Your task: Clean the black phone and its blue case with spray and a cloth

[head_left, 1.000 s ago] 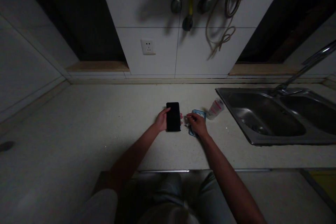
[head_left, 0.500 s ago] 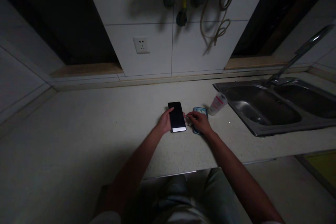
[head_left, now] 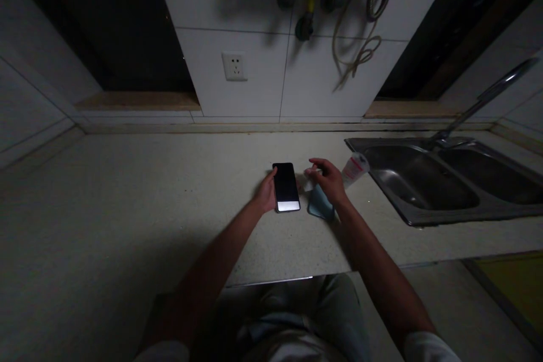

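Steadying phone (head_left: 285,186), lifting case (head_left: 319,206)

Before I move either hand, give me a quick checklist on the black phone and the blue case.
1. Black rectangular phone flat on the pale speckled countertop: ok.
2. Left hand steadying the phone's left edge: ok.
3. Right hand over the blue phone case; grip on it: cannot tell.
4. Small pale item at the right fingertips: cannot tell what.
5. White bottle lying beside the steel sink, near the right hand: not ok.
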### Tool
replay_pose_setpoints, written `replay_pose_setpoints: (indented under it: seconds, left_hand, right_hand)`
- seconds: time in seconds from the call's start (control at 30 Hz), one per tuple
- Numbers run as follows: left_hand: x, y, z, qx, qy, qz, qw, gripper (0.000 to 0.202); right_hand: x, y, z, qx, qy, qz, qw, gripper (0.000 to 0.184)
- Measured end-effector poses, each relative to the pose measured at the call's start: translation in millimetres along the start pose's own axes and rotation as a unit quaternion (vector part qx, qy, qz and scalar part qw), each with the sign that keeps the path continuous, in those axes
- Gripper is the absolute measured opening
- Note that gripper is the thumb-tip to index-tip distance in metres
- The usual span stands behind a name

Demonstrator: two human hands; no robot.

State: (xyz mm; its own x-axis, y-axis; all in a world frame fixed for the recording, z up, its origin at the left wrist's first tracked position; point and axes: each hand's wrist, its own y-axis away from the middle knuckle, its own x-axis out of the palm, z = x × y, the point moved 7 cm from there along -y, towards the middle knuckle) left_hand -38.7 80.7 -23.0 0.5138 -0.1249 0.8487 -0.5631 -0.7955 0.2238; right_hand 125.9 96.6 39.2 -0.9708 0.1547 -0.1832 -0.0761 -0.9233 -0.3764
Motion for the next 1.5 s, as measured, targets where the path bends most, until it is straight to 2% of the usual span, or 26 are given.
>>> replay_pose_setpoints:
  seconds: [0.1, 0.17, 0.27, 0.37, 0.53, 0.67, 0.77, 0.83, 0.9, 0.97, 1.07, 1.2, 1.43, 1.5]
  left_hand:
    - [3.2, 1.5, -0.2, -0.001, -0.003, -0.006, 1.000, 0.063]
    - [5.6, 2.4, -0.2, 0.000, -0.004, -0.008, 1.000, 0.065]
    - [6.9, 2.6, 0.1, 0.005, 0.000, -0.010, 1.000, 0.067]
    - [5.5, 1.6, -0.2, 0.018, 0.005, -0.013, 1.000, 0.064]
    - [4.0, 0.3, 1.2, 0.011, 0.016, -0.026, 0.999, 0.064]
    - [2.2, -0.7, -0.6, 0.021, 0.031, -0.056, 0.998, 0.065]
    - [-0.9, -1.1, -1.9, 0.033, 0.032, -0.078, 0.996, 0.065]
    - [-4.8, -0.5, -2.5, 0.032, 0.027, -0.095, 0.995, 0.067]
    - [-7.3, 0.4, -3.1, 0.026, 0.024, -0.099, 0.994, 0.073]
    - [-7.1, 1.2, -3.6, 0.020, 0.028, -0.084, 0.996, 0.078]
    - [-5.5, 1.6, -3.0, 0.014, 0.029, -0.063, 0.997, 0.079]
    - [-4.1, 0.3, -0.4, 0.012, 0.013, -0.049, 0.999, 0.069]
    - [6.2, 0.9, 8.2, -0.019, 0.003, 0.011, 1.000, 0.069]
    - [10.5, 2.5, 11.9, -0.035, 0.001, 0.034, 0.999, 0.069]
  right_hand:
    - [13.4, -14.8, 14.9, -0.037, -0.058, 0.011, 0.998, 0.059]
    - [23.6, -18.1, 19.1, -0.054, -0.044, 0.012, 0.998, 0.063]
    - [38.0, -12.7, 22.6, -0.108, 0.059, 0.038, 0.992, 0.044]
    - [50.0, -0.5, 20.5, -0.168, 0.150, 0.095, 0.970, 0.026]
    - [67.0, 15.6, 14.8, -0.225, 0.236, 0.170, 0.930, 0.033]
    - [83.7, 25.1, 27.9, -0.267, 0.291, 0.231, 0.889, 0.036]
    - [86.7, 31.1, 40.0, -0.273, 0.309, 0.264, 0.872, 0.031]
    - [86.0, 37.7, 43.1, -0.262, 0.284, 0.321, 0.865, 0.028]
    - [82.0, 44.6, 41.9, -0.233, 0.235, 0.389, 0.860, 0.025]
    - [73.8, 46.6, 37.8, -0.193, 0.190, 0.426, 0.863, 0.023]
    - [58.7, 37.2, 28.8, -0.155, 0.186, 0.402, 0.883, 0.024]
    - [44.3, 18.3, 19.2, -0.161, 0.238, 0.302, 0.909, 0.022]
    - [40.4, 9.9, 12.0, -0.189, 0.267, 0.161, 0.931, 0.026]
    - [42.9, 9.5, 10.8, -0.190, 0.274, 0.140, 0.932, 0.030]
